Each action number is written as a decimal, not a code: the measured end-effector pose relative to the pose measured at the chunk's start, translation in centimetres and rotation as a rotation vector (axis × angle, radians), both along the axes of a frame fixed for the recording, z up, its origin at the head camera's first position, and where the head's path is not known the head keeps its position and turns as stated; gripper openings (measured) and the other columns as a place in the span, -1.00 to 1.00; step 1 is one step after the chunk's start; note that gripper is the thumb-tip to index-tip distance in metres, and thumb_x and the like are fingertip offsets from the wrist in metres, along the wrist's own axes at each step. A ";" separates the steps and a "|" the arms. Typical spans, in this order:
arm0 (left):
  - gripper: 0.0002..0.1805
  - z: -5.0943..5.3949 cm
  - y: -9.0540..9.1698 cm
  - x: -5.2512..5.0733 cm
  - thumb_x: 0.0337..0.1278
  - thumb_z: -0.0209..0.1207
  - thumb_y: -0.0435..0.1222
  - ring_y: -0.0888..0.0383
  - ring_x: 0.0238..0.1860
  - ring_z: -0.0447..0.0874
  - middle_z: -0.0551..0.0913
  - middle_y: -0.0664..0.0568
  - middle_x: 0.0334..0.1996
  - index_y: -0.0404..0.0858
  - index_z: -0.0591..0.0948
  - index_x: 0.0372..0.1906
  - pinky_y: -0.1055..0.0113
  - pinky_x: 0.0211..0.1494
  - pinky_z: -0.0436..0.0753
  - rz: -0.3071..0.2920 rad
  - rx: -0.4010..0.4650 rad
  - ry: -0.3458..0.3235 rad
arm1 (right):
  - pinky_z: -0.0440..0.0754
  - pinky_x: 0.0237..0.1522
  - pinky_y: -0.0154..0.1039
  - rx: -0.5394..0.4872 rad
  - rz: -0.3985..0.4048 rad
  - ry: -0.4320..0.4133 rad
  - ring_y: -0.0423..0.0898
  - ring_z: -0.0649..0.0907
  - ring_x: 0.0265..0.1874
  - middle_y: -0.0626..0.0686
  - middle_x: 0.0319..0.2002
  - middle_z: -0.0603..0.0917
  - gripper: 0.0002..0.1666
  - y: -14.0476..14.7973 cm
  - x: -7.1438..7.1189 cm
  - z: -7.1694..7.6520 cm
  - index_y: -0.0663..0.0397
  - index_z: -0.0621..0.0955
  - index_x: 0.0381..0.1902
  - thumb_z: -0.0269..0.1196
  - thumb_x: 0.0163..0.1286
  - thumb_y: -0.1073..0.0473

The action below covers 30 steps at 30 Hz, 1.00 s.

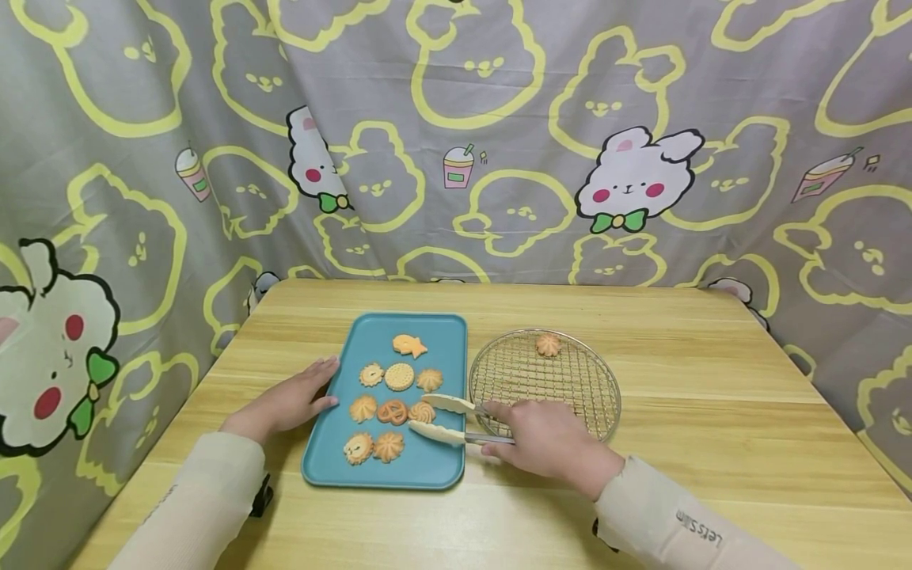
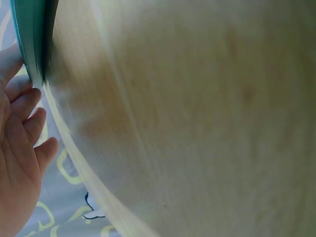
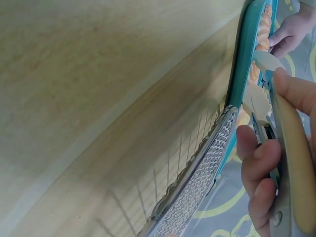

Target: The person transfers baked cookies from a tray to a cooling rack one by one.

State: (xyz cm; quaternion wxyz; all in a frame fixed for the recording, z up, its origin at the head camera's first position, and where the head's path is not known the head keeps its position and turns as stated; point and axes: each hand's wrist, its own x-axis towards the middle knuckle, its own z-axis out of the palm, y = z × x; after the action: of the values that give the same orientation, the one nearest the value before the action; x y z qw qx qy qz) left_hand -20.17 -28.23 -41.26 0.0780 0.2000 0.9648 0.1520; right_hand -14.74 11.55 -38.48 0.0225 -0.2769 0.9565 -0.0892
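My right hand grips the tongs, whose pale, parted tips reach over the right side of the blue tray. A swirled cookie lies between those tips. In the right wrist view, fingers curl round the tan handle of the tongs. My left hand rests at the tray's left edge with its fingers fairly straight; the left wrist view shows the hand touching the tray's rim. Several cookies lie in rows on the tray, including a pretzel-shaped one and a fish-shaped one.
A round wire rack stands just right of the tray, partly behind my right hand, with one flower-shaped cookie near its far edge. Both lie on a wooden table. A patterned curtain hangs behind and beside the table.
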 end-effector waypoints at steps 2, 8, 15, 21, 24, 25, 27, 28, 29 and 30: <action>-0.26 0.0 0.0 0.0 0.35 0.10 -0.14 -0.32 0.40 -0.04 0.08 -0.33 0.41 -0.46 0.12 0.43 -0.20 0.35 0.10 0.004 -0.001 -0.007 | 0.35 -0.75 -0.30 -0.001 -0.004 -0.008 -0.24 0.50 -0.60 -0.09 -0.42 0.66 -0.30 0.0 0.0 0.0 -0.21 0.51 0.27 0.21 0.24 -0.34; -0.25 0.0 0.0 0.0 0.35 0.09 -0.13 -0.32 0.40 -0.04 0.08 -0.33 0.42 -0.45 0.11 0.44 -0.20 0.35 0.10 0.006 -0.003 -0.009 | 0.38 -0.72 -0.30 0.002 0.006 0.007 -0.20 0.56 -0.55 -0.08 -0.42 0.67 -0.30 0.1 0.0 -0.1 -0.18 0.52 0.26 0.21 0.24 -0.34; -0.25 -0.1 -0.1 0.0 0.35 0.10 -0.12 -0.31 0.40 -0.04 0.08 -0.33 0.42 -0.44 0.11 0.44 -0.20 0.34 0.11 0.008 0.002 -0.009 | 0.36 -0.73 -0.33 -0.008 0.006 0.030 -0.25 0.48 -0.61 -0.06 -0.43 0.67 -0.28 0.5 0.0 -0.3 -0.13 0.51 0.27 0.19 0.26 -0.34; -0.24 0.0 -0.1 0.0 0.35 0.10 -0.13 -0.32 0.40 -0.04 0.07 -0.33 0.42 -0.45 0.10 0.44 -0.20 0.35 0.10 0.008 0.006 -0.010 | 0.33 -0.75 -0.32 -0.033 -0.031 0.036 -0.29 0.35 -0.75 -0.20 -0.71 0.40 -0.27 1.1 0.0 -0.5 -0.15 0.50 0.29 0.18 0.26 -0.36; -0.25 0.0 -0.1 0.0 0.35 0.10 -0.13 -0.32 0.40 -0.04 0.07 -0.34 0.42 -0.45 0.10 0.44 -0.20 0.35 0.10 0.004 0.000 -0.010 | 0.31 -0.76 -0.32 -0.043 -0.048 0.048 -0.29 0.32 -0.77 -0.24 -0.75 0.31 -0.26 1.5 -0.1 -0.6 -0.16 0.48 0.30 0.18 0.26 -0.36; -0.25 0.1 0.0 0.0 0.35 0.10 -0.13 -0.32 0.40 -0.03 0.07 -0.34 0.41 -0.45 0.11 0.44 -0.20 0.35 0.10 0.004 -0.001 -0.010 | 0.31 -0.76 -0.32 -0.044 -0.053 0.055 -0.29 0.32 -0.77 -0.25 -0.75 0.30 -0.26 1.6 -0.1 -0.6 -0.16 0.48 0.30 0.18 0.26 -0.36; -0.25 0.1 0.0 0.1 0.35 0.10 -0.14 -0.33 0.40 -0.04 0.07 -0.34 0.41 -0.45 0.10 0.44 -0.20 0.35 0.10 0.006 0.000 -0.014 | 0.30 -0.76 -0.31 -0.038 -0.062 0.065 -0.29 0.31 -0.78 -0.24 -0.75 0.30 -0.25 1.8 -0.2 -0.6 -0.17 0.47 0.31 0.18 0.26 -0.36; -0.25 0.1 0.0 0.1 0.35 0.10 -0.13 -0.33 0.40 -0.04 0.07 -0.34 0.42 -0.45 0.10 0.44 -0.20 0.35 0.10 0.007 0.000 -0.015 | 0.30 -0.76 -0.31 -0.037 -0.071 0.063 -0.28 0.31 -0.78 -0.24 -0.75 0.30 -0.24 1.9 -0.2 -0.7 -0.17 0.46 0.32 0.17 0.25 -0.37; -0.25 0.2 0.1 0.1 0.35 0.10 -0.14 -0.33 0.40 -0.04 0.07 -0.34 0.41 -0.46 0.10 0.44 -0.20 0.35 0.10 0.007 0.002 -0.015 | 0.30 -0.77 -0.31 -0.034 -0.079 0.064 -0.28 0.31 -0.78 -0.24 -0.74 0.31 -0.24 2.0 -0.2 -0.7 -0.19 0.46 0.32 0.17 0.25 -0.37; -0.25 0.2 0.1 0.1 0.35 0.10 -0.14 -0.33 0.40 -0.04 0.07 -0.34 0.41 -0.46 0.10 0.44 -0.20 0.35 0.10 0.008 0.003 -0.015 | 0.29 -0.77 -0.32 -0.032 -0.087 0.064 -0.28 0.30 -0.78 -0.23 -0.74 0.31 -0.24 2.2 -0.2 -0.7 -0.20 0.46 0.32 0.17 0.25 -0.38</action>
State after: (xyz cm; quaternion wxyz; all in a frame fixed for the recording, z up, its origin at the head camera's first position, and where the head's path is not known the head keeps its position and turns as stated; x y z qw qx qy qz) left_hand -20.08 -28.17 -41.06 0.0843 0.1952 0.9647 0.1552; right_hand -14.96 13.70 -39.15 -0.0165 -0.2380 0.9663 -0.0963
